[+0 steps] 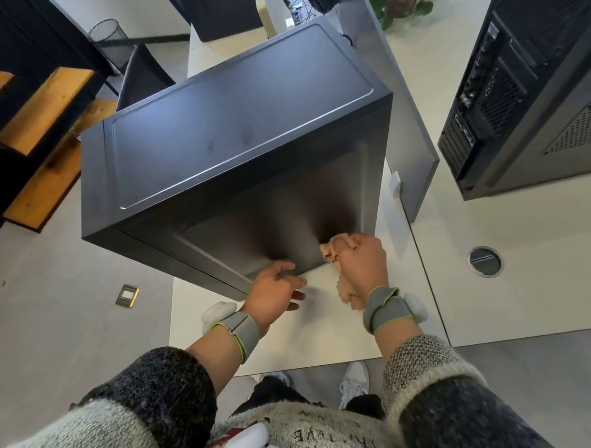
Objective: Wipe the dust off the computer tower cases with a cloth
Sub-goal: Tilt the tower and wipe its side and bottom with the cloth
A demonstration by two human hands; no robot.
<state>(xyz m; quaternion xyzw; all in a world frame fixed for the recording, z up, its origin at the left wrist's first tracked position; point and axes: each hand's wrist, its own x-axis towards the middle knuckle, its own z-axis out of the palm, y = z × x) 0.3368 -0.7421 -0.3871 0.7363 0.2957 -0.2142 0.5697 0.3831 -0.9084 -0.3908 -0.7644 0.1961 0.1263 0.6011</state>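
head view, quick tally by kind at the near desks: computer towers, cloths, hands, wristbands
computer towers: 2
cloth: 1
hands: 2, left hand, right hand
wristbands: 2
dark box behind: unclear, not counted
total: 7

Bright even daylight, soft shadows, strong wide-angle edge distortion, slight blur

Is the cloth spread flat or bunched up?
Bunched up. The cloth is a crumpled wad held against the case, with a loose end trailing below it over the desk.
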